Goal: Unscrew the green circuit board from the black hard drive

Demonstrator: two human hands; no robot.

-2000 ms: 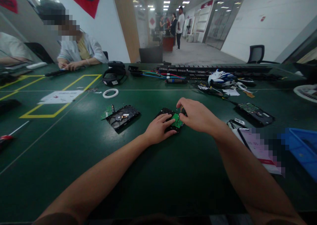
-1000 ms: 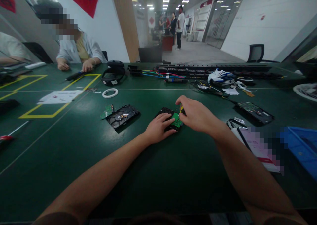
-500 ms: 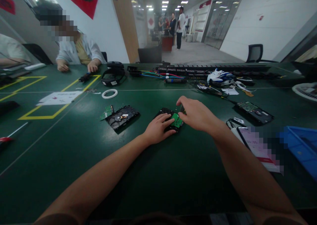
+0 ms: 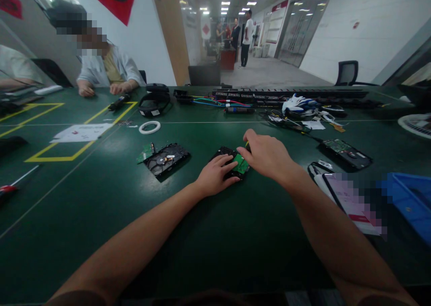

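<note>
A hard drive lies on the green table in front of me, its green circuit board facing up. My left hand rests over the drive with fingers spread on its top and the thumb along the near edge, holding it down. Above the board's right side, my right hand is curled around a small tool with a yellow-and-black handle. Most of that tool is hidden by the fingers, and its tip cannot be made out. To the left sits another hard drive beside a loose green board.
A third hard drive, a phone and a blue bin are at right. A tape roll lies behind the left drive. Cables and gloves line the back. A red-handled screwdriver is far left; a co-worker sits across.
My right hand has shifted slightly and its fingers have curled further round the tool, showing its yellow part. My left hand stays on the drive. The co-worker's hand has drawn back a little.
</note>
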